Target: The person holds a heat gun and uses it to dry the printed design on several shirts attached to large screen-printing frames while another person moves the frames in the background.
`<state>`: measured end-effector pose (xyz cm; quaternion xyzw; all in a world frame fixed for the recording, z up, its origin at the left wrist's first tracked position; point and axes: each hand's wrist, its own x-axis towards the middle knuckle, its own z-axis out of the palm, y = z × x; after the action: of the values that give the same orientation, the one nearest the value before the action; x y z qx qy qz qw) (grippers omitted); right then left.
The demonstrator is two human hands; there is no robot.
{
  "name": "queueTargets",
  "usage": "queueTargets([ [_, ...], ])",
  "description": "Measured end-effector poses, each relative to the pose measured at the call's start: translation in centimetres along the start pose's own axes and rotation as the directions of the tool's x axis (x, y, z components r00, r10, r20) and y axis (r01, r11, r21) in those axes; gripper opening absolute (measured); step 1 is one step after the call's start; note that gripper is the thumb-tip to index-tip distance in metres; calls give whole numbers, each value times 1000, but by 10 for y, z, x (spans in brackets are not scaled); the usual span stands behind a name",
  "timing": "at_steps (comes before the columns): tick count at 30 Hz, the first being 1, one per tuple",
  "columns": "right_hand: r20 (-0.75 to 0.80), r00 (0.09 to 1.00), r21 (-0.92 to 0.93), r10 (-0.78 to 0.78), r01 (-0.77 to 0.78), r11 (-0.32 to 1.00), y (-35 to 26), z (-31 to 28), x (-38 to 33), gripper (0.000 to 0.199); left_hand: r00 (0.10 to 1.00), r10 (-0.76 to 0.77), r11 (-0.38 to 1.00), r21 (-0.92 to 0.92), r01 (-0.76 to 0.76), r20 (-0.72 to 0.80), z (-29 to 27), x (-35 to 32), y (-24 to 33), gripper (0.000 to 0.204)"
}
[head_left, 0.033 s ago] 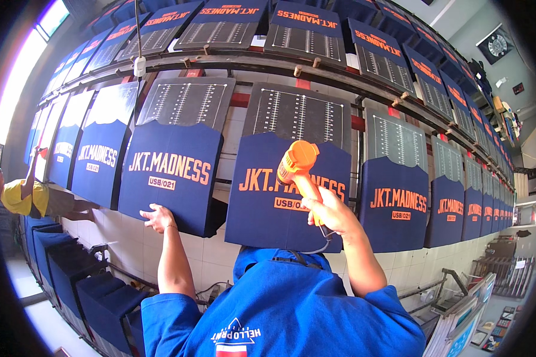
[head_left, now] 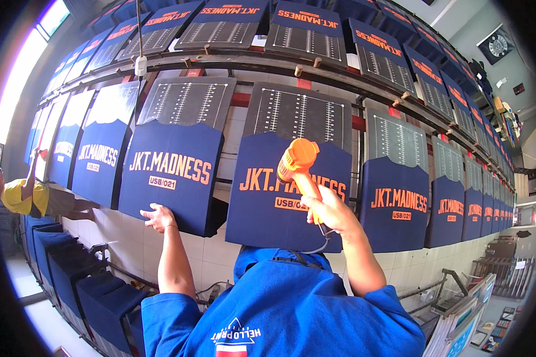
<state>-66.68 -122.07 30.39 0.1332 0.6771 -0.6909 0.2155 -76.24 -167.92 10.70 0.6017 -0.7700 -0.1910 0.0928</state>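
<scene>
A long, sloping row of printing boards is seen from above and behind, each board dressed with a navy-blue garment carrying orange lettering across the chest. An orange heat gun (head_left: 299, 162) is held up in the right hand (head_left: 329, 212), whose grip is closed fully around the lower part of the handle, with a dark cord trailing down from beneath the fist. The nozzle end is raised in front of the orange print on the middle navy garment (head_left: 262, 208), very near the cloth; whether it touches cannot be told. The left hand (head_left: 159, 218) is laid open, fingers spread, on the lower edge of the neighbouring navy garment (head_left: 170, 184), pressing or steadying the cloth and clasping nothing. The heat gun is judged to be light, rigid plastic, easily managed by one hand at the handle, with the hot nozzle end best left untouched. The garments are judged soft and limp, kept flat only by the stiff boards (head_left: 296, 113) beneath them, and best handled at an unprinted hem. A blue shirt (head_left: 292, 309) is worn by the person at work. At the far left a second person in a yellow top (head_left: 22, 197) is reaching up to another board.
</scene>
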Motion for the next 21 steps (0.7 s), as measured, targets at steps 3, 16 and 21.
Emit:
queueTargets([
  [3, -15, 999, 21, -29, 29, 999, 0, 2, 15, 33, 1000, 0, 1000, 7, 0, -7, 3, 4, -1, 65],
  [16, 85, 994, -40, 64, -61, 997, 1, 15, -12, 35, 998, 16, 999, 53, -12, -62, 5, 2, -1, 62],
  [21, 112, 990, -34, 81, -78, 996, 8, 22, -5, 36, 1000, -5, 999, 33, 5, -26, 0, 0, 1, 63],
])
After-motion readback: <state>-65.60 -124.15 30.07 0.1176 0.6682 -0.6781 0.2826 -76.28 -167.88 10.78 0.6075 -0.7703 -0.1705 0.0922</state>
